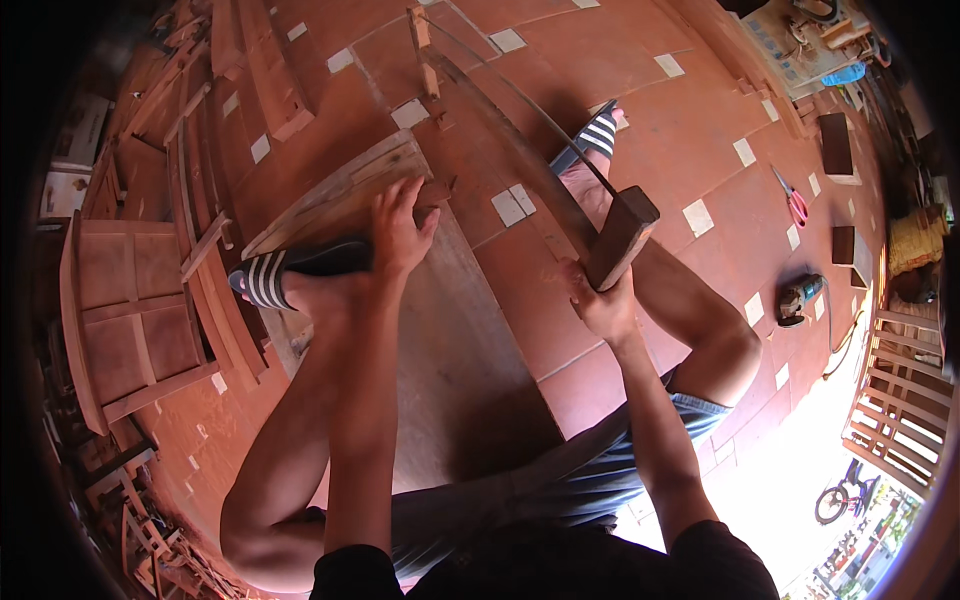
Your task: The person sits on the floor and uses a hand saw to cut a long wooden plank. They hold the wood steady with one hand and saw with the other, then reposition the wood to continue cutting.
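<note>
I sit on a red tiled floor over a wide wooden board (460, 340). My left hand (400, 228) presses down on a small wooden piece (436, 190) at the board's far end, beside a slatted wooden panel (335, 190). My left foot, in a black striped sandal (285, 272), rests on the board just left of that hand. My right hand (603, 305) grips the dark wooden end bar (622, 235) of a frame saw. Its thin blade (520, 100) and long wooden rail (500, 140) run up toward the far end (420, 35). My right foot in a striped sandal (598, 135) lies under the blade.
Wooden chair frames and slats (130, 300) are stacked on the left. On the right floor lie red-handled scissors (796, 205), an angle grinder (800, 296) with its cord, and dark wooden blocks (835, 142). A wooden railing (900, 400) and a bicycle (838, 498) stand at lower right.
</note>
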Motion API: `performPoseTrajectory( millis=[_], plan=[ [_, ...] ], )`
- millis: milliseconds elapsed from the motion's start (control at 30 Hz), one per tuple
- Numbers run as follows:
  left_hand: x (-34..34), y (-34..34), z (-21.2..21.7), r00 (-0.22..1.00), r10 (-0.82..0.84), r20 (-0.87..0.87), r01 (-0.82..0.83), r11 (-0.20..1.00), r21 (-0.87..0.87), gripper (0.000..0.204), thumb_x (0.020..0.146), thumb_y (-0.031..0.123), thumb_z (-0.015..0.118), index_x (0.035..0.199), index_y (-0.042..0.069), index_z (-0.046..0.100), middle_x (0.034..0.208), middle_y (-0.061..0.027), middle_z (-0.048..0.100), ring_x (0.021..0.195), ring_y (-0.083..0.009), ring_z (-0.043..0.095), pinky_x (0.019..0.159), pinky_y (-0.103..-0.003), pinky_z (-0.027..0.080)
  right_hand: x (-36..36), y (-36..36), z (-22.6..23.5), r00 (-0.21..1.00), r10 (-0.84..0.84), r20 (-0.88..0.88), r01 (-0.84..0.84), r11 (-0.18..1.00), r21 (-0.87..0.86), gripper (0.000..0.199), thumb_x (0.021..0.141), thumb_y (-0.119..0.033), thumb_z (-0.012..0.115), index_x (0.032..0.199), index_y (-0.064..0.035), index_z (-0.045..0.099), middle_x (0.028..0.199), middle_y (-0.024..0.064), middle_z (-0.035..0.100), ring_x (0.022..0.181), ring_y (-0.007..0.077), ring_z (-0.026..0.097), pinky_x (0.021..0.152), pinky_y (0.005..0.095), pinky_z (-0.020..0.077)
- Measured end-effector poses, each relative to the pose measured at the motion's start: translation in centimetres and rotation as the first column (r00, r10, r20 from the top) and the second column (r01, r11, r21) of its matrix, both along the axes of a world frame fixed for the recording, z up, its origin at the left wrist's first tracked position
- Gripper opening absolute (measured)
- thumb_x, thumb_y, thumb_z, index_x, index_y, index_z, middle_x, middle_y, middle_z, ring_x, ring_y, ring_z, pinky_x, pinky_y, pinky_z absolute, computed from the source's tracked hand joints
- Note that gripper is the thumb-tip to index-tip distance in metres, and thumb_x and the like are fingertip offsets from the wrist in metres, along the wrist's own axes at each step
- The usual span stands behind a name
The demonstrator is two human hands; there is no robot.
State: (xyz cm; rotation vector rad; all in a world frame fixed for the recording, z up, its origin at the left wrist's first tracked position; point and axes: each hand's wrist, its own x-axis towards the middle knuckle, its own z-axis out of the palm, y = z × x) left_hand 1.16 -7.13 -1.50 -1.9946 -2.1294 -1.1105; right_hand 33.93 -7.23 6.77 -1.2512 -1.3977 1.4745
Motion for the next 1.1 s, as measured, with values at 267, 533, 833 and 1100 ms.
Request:
performPoseTrajectory(
  millis=[267,533,833,1100],
  plan=[
    [-1.9,1.8,0.0,0.993,0.073,-0.090,-0.085,0.986,-0.143,0.035,0.084,0.018,0.080,0.119,0.013,0.073,0.116,-0.0042,0.067,0.109,-0.0315,0.060,0.095,-0.047,0.047,-0.6,0.2,0.1,0.995,-0.005,0.099,-0.009,0.990,0.141,0.012,0.094,-0.009,0.073,0.092,-0.0017,0.063,0.070,-0.0004,0.060,0.060,0.0081,0.055,0.052,0.0266,0.0440],
    [-3.2,5.1,1.3,0.979,0.110,-0.170,-0.144,0.968,-0.206,0.036,0.084,0.026,0.082,0.119,0.022,0.075,0.115,0.0001,0.067,0.112,-0.0263,0.060,0.094,-0.047,0.046,-0.8,0.2,0.2,0.995,-0.001,0.095,-0.018,0.980,0.199,0.015,0.092,-0.011,0.076,0.089,-0.0003,0.066,0.074,0.0018,0.065,0.067,0.0086,0.060,0.059,0.0281,0.0482],
    [-3.2,6.0,2.2,0.957,0.211,-0.200,-0.268,0.904,-0.333,0.032,0.083,0.024,0.082,0.114,0.018,0.077,0.113,-0.0063,0.068,0.116,-0.0295,0.063,0.093,-0.047,0.054,0.6,0.2,-1.1,0.985,-0.056,0.161,0.042,0.995,0.094,0.009,0.091,-0.006,0.075,0.092,0.0014,0.070,0.078,0.0002,0.068,0.069,0.0084,0.060,0.061,0.0289,0.0487],
    [-0.9,6.5,1.9,0.924,0.228,-0.306,-0.346,0.840,-0.418,0.021,0.093,0.018,0.068,0.103,0.002,0.078,0.123,-0.0124,0.063,0.116,-0.0379,0.063,0.090,-0.044,0.062,0.1,0.2,-0.1,0.977,0.015,0.214,-0.044,0.990,0.132,0.011,0.091,-0.007,0.074,0.097,0.0018,0.073,0.086,0.0061,0.077,0.072,0.0122,0.068,0.067,0.0316,0.0536]
  ],
)
